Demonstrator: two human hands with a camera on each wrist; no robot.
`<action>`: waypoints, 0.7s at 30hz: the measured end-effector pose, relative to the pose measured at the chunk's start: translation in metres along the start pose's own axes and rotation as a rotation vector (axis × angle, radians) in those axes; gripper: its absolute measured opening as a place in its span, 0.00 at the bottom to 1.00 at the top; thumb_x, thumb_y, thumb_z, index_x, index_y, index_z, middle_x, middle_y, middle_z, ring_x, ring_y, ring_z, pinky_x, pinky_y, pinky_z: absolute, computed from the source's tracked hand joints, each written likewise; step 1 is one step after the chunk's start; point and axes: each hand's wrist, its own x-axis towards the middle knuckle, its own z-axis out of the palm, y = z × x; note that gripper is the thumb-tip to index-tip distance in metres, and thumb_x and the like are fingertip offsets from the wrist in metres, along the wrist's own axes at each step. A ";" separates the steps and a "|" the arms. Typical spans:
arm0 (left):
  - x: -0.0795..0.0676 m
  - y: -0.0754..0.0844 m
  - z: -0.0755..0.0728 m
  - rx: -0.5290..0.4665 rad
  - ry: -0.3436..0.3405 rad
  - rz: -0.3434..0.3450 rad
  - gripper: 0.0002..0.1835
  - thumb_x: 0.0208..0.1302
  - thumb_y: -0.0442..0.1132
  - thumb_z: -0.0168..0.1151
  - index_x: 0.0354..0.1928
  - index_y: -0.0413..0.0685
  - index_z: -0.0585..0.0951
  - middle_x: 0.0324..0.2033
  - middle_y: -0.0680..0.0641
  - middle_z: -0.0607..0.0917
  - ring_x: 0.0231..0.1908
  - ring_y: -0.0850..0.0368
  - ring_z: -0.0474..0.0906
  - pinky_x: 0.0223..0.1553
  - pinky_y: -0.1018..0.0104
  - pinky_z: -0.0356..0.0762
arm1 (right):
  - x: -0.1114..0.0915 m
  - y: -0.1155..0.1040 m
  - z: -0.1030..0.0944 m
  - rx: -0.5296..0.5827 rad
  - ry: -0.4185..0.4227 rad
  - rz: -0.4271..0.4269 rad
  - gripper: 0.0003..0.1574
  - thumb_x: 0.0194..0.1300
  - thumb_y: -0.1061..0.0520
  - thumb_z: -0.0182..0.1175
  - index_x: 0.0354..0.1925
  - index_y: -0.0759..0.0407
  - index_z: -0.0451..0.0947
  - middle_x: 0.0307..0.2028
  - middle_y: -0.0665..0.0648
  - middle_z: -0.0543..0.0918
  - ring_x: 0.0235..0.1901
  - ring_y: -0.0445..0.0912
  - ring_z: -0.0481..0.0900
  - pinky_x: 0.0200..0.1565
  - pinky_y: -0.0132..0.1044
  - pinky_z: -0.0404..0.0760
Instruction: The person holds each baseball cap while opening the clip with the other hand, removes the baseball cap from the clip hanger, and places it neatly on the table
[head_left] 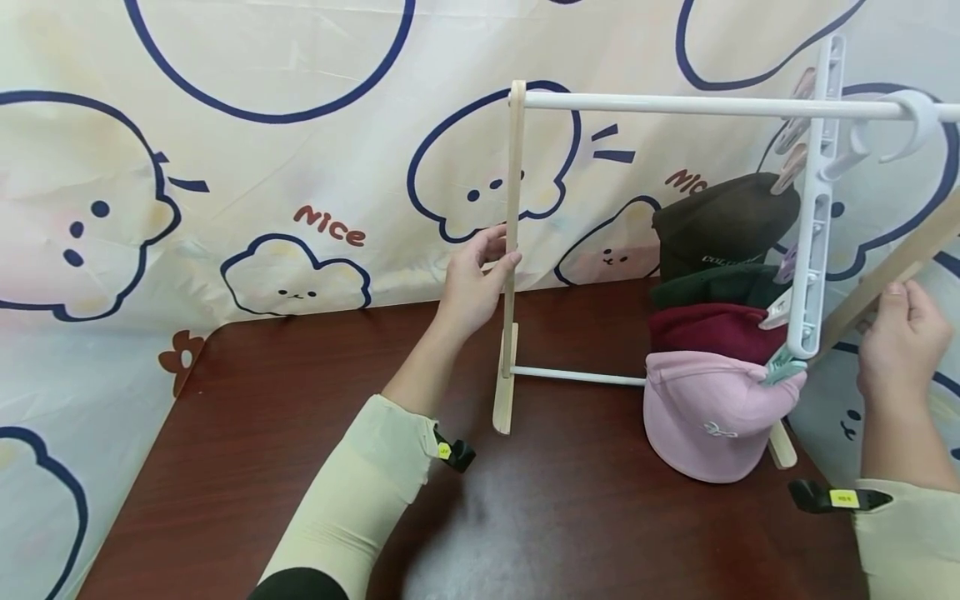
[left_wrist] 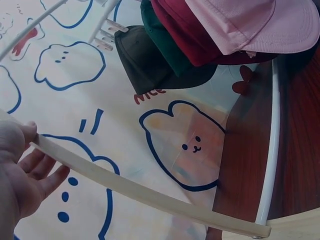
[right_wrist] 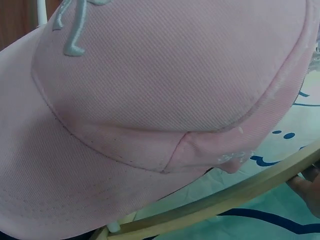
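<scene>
My left hand (head_left: 476,279) holds the left wooden post (head_left: 516,167) of a small rack, thumb on one side and fingers on the other. Around the right wooden post (head_left: 885,271) curl the fingers of my right hand (head_left: 900,342). A white top bar (head_left: 675,104) joins the posts. From it hangs a white clip hanger (head_left: 813,225) carrying a pink cap (head_left: 712,408), a dark red cap (head_left: 701,329), a green cap (head_left: 708,287) and a dark olive cap (head_left: 720,221). The pink cap (right_wrist: 165,75) fills most of the right wrist view, with only fingertips showing at its edge.
The rack's thin white lower bar (head_left: 577,376) runs behind the pink cap. Wooden feet stand on the dark brown table (head_left: 585,533). Behind it hangs a pale cloth (head_left: 300,167) with blue cartoon outlines. Wrist cameras sit on both sleeves.
</scene>
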 end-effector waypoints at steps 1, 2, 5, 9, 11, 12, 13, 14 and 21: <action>-0.001 0.000 -0.001 -0.001 0.004 -0.001 0.22 0.69 0.39 0.62 0.63 0.50 0.75 0.49 0.47 0.84 0.49 0.58 0.80 0.53 0.61 0.80 | 0.000 0.000 0.000 -0.002 -0.001 -0.001 0.22 0.78 0.45 0.42 0.43 0.50 0.81 0.59 0.39 0.77 0.61 0.36 0.73 0.69 0.37 0.65; -0.002 -0.001 -0.002 -0.005 0.008 -0.001 0.22 0.69 0.39 0.62 0.63 0.50 0.75 0.50 0.47 0.83 0.49 0.57 0.80 0.53 0.61 0.80 | 0.000 0.000 0.000 -0.006 -0.002 -0.002 0.22 0.78 0.45 0.42 0.40 0.50 0.81 0.56 0.39 0.78 0.59 0.36 0.74 0.68 0.37 0.66; -0.004 -0.002 -0.007 -0.012 0.024 0.006 0.22 0.69 0.38 0.61 0.63 0.47 0.75 0.51 0.44 0.83 0.50 0.55 0.80 0.54 0.60 0.80 | -0.001 0.000 0.001 -0.009 -0.019 0.005 0.23 0.78 0.44 0.43 0.37 0.52 0.80 0.52 0.37 0.79 0.56 0.34 0.74 0.68 0.38 0.67; -0.006 -0.005 -0.014 -0.014 0.036 0.012 0.21 0.69 0.37 0.61 0.63 0.46 0.75 0.51 0.41 0.83 0.50 0.54 0.80 0.53 0.59 0.80 | -0.004 -0.001 0.004 0.058 -0.056 0.027 0.21 0.76 0.44 0.47 0.43 0.54 0.82 0.56 0.39 0.78 0.60 0.37 0.73 0.70 0.43 0.62; -0.007 -0.005 -0.018 -0.013 0.044 0.013 0.21 0.69 0.38 0.61 0.62 0.45 0.75 0.51 0.41 0.83 0.50 0.54 0.80 0.53 0.59 0.80 | -0.006 -0.002 0.006 0.097 -0.081 0.036 0.21 0.76 0.44 0.48 0.47 0.54 0.82 0.57 0.41 0.77 0.62 0.39 0.72 0.71 0.45 0.59; -0.008 -0.006 -0.021 -0.016 0.049 0.012 0.21 0.69 0.38 0.61 0.62 0.44 0.75 0.51 0.41 0.83 0.50 0.54 0.80 0.53 0.59 0.80 | -0.007 -0.002 0.007 0.093 -0.092 0.038 0.22 0.76 0.43 0.48 0.50 0.53 0.82 0.58 0.41 0.77 0.62 0.39 0.72 0.71 0.45 0.60; -0.009 -0.006 -0.023 -0.016 0.054 0.011 0.21 0.69 0.38 0.61 0.63 0.44 0.75 0.51 0.41 0.83 0.50 0.53 0.79 0.53 0.59 0.80 | -0.008 -0.002 0.008 0.074 -0.103 0.034 0.22 0.76 0.43 0.48 0.53 0.51 0.82 0.59 0.41 0.76 0.62 0.38 0.72 0.70 0.45 0.60; -0.011 -0.006 -0.025 -0.014 0.059 0.011 0.21 0.69 0.39 0.61 0.63 0.44 0.75 0.51 0.41 0.83 0.49 0.54 0.79 0.53 0.59 0.80 | -0.009 -0.002 0.010 0.081 -0.113 0.035 0.23 0.75 0.43 0.48 0.54 0.52 0.81 0.58 0.41 0.77 0.61 0.38 0.72 0.70 0.45 0.61; -0.019 -0.007 -0.045 -0.005 0.086 0.031 0.22 0.69 0.39 0.61 0.63 0.44 0.75 0.51 0.39 0.82 0.49 0.53 0.79 0.52 0.58 0.80 | -0.016 -0.003 0.017 0.093 -0.196 0.010 0.24 0.74 0.43 0.51 0.60 0.49 0.78 0.56 0.43 0.80 0.58 0.38 0.74 0.68 0.42 0.65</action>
